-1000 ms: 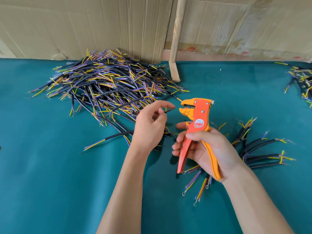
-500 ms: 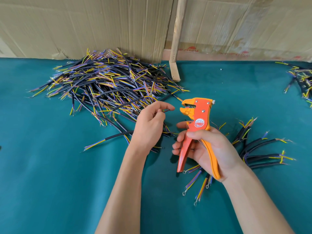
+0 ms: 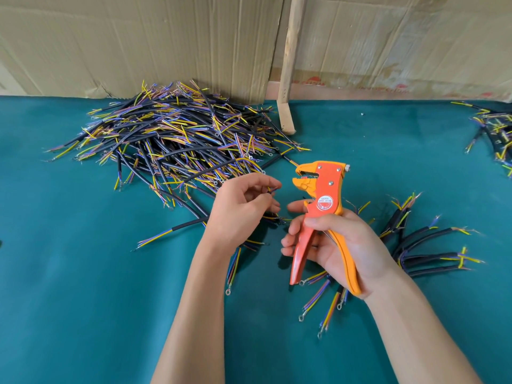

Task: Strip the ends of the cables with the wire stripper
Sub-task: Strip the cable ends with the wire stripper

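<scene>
My right hand [image 3: 335, 239] grips the handles of the orange wire stripper [image 3: 322, 195], held upright with its jaws open and pointing left. My left hand [image 3: 238, 209] pinches a black cable [image 3: 234, 263] near its upper end; the cable's wire tips [image 3: 273, 189] stick out between thumb and fingers a short way left of the jaws. The rest of that cable hangs below the hand, ending in coloured wires with a ring terminal. A big pile of black cables [image 3: 177, 142] with yellow, blue and purple wires lies behind my left hand.
A smaller bunch of cables [image 3: 424, 245] lies under and right of my right hand on the teal cloth [image 3: 83, 286]. More cables [image 3: 493, 128] sit at the far right edge. A wooden stick [image 3: 286, 79] leans against the cardboard wall [image 3: 138, 42] behind.
My left hand has lifted a cable off the cloth and its fingers have shifted along the cable's end near the jaws. The stripper has barely moved.
</scene>
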The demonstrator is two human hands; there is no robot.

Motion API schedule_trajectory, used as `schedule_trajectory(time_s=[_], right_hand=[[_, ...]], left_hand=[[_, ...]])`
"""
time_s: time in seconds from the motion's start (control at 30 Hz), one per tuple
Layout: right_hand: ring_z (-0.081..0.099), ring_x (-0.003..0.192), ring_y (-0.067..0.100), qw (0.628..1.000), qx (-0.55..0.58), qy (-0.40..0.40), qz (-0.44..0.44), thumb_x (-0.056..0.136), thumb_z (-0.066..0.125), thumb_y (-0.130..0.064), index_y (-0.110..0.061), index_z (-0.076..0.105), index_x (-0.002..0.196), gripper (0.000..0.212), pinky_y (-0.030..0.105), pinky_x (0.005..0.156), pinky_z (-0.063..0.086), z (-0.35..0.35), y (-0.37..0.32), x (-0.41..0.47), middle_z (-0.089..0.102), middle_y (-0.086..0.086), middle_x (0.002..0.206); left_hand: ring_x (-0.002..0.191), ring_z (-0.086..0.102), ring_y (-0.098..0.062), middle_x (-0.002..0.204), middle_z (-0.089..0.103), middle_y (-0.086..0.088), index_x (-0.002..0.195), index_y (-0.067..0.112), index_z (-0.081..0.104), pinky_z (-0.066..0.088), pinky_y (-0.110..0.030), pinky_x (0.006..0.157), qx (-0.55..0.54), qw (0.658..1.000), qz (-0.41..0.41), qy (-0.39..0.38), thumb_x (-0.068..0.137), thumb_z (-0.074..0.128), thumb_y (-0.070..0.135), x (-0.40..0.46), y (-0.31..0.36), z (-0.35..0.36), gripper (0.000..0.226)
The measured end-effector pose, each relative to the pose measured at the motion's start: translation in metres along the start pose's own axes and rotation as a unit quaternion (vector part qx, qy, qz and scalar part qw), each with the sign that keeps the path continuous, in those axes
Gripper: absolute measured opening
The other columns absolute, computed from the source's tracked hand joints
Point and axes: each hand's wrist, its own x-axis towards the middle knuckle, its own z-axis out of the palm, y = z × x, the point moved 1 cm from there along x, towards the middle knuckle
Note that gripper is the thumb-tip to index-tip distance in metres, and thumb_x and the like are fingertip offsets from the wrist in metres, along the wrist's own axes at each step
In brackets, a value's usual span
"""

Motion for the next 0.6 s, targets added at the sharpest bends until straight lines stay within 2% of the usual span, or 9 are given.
schedule_trajectory(time_s=[0.1, 0.17, 0.27, 0.4, 0.5, 0.6], right_hand=[[0.070, 0.075, 0.039, 1.000, 0.006, 0.001, -0.009, 0.078, 0.063, -0.005, 0.004, 0.067, 0.114, 0.037, 0.048, 0.071, 0.060, 0.0000, 0.0010, 0.0006, 0.067, 0.025, 0.087], [0.071, 0.075, 0.038, 0.999, 0.013, 0.012, -0.029, 0.076, 0.062, -0.005, 0.004, 0.066, 0.114, 0.039, 0.047, 0.072, 0.061, -0.0005, 0.0010, 0.0018, 0.070, 0.026, 0.096], [0.071, 0.078, 0.037, 0.997, 0.023, 0.026, -0.063, 0.075, 0.060, -0.005, 0.002, 0.062, 0.117, 0.042, 0.046, 0.075, 0.062, -0.0028, -0.0009, 0.0030, 0.071, 0.025, 0.114], [0.071, 0.079, 0.037, 0.995, 0.018, 0.040, -0.086, 0.074, 0.061, -0.004, 0.000, 0.062, 0.113, 0.039, 0.047, 0.077, 0.062, -0.0042, -0.0015, 0.0032, 0.071, 0.025, 0.120], [0.071, 0.078, 0.036, 0.994, 0.018, 0.046, -0.097, 0.074, 0.060, -0.003, -0.001, 0.062, 0.113, 0.039, 0.045, 0.075, 0.062, -0.0051, -0.0014, 0.0030, 0.070, 0.025, 0.121], [0.072, 0.078, 0.036, 0.993, 0.018, 0.048, -0.102, 0.075, 0.058, -0.002, -0.001, 0.060, 0.116, 0.041, 0.044, 0.075, 0.061, -0.0044, -0.0005, 0.0031, 0.069, 0.024, 0.124]], left_hand=[[0.076, 0.076, -0.019, 0.080, 0.071, -0.001, 0.097, 0.008, 0.075, 0.059, -0.027, 0.074, -0.016, 1.000, 0.001, -0.026, 0.085, 0.050, -0.015, -0.0004, -0.0001, 0.0007, 0.036], [0.078, 0.076, -0.017, 0.084, 0.069, -0.005, 0.098, 0.003, 0.073, 0.059, -0.024, 0.069, -0.040, 0.998, 0.000, -0.049, 0.086, 0.050, -0.018, -0.0022, 0.0020, 0.0025, 0.034], [0.079, 0.074, -0.017, 0.088, 0.068, -0.011, 0.097, 0.005, 0.073, 0.057, -0.024, 0.064, -0.069, 0.995, -0.004, -0.073, 0.089, 0.052, -0.017, -0.0040, 0.0043, 0.0052, 0.032], [0.080, 0.074, -0.021, 0.089, 0.068, -0.013, 0.102, 0.009, 0.071, 0.057, -0.025, 0.061, -0.110, 0.990, -0.016, -0.083, 0.090, 0.059, -0.015, -0.0026, 0.0043, 0.0035, 0.029], [0.080, 0.076, -0.023, 0.082, 0.071, -0.005, 0.103, 0.007, 0.070, 0.059, -0.026, 0.065, -0.134, 0.987, -0.023, -0.083, 0.090, 0.061, -0.015, -0.0033, 0.0036, 0.0029, 0.027], [0.083, 0.076, -0.028, 0.089, 0.067, -0.013, 0.107, 0.005, 0.068, 0.060, -0.028, 0.070, -0.150, 0.986, -0.026, -0.074, 0.090, 0.062, -0.015, -0.0033, 0.0029, 0.0030, 0.027]])
